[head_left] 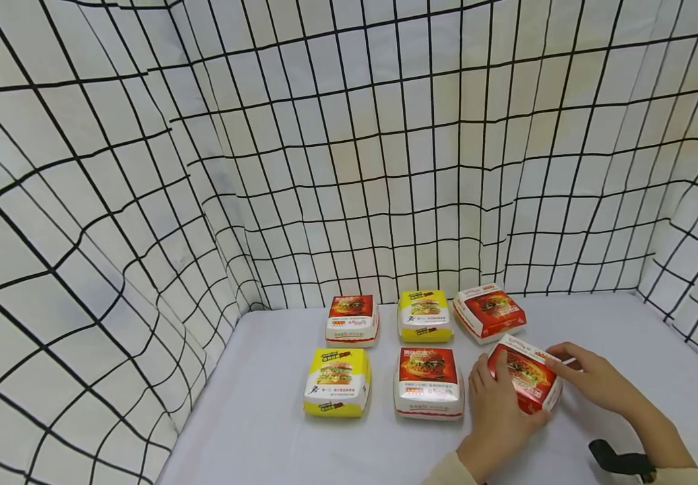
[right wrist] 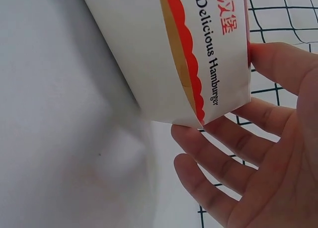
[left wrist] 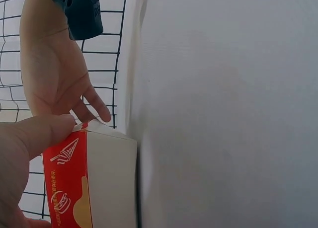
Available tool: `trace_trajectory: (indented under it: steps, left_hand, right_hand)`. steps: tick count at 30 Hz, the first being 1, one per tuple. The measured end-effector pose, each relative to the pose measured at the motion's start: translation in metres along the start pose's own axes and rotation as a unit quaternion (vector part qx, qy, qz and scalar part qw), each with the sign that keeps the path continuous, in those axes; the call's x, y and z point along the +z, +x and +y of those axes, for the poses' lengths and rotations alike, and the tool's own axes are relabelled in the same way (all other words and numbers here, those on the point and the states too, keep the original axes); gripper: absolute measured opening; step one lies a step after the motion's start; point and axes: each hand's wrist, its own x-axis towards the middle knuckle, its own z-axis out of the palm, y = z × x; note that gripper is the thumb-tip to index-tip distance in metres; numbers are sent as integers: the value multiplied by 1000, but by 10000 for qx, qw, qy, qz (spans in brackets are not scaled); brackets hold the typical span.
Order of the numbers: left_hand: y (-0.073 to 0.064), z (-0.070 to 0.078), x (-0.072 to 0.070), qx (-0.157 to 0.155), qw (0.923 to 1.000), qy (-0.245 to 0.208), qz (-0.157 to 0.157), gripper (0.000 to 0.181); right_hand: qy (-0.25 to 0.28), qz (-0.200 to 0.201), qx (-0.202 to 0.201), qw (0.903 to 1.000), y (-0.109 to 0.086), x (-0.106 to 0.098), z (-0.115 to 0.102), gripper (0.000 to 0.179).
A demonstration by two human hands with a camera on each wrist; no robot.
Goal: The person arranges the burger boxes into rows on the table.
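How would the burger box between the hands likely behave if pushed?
The burger box is probably light, apparently folded card. Its flat, straight walls suggest some stiffness, though squeezing might dent them. Broad and low, it would likely slide before tipping.

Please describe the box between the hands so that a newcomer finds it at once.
On the white table, before the black-gridded wall, boxes form two rows. At the nearer row's right end is a red and white box, turned slantwise. The box behind looks alike, but only this one is held by the left hand and right hand.
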Motion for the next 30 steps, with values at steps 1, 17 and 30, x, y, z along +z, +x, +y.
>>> trace_trajectory:
  steps: [1, 17, 30]
  left_hand:
    - [0, -1, 0, 3, 10000, -63, 50, 111]
    - [1, -4, -5, -473, 9931, -936, -528, 126]
    - [0, -6, -6, -553, 9834, -1577, -704, 122]
  right_hand:
    - [1, -22, 0, 10000, 0, 0, 0, 49]
    - [84, -362, 91, 9993, -2, -10, 4, 51]
    - [130, -581, -1, 9982, -5, -15, 11, 47]
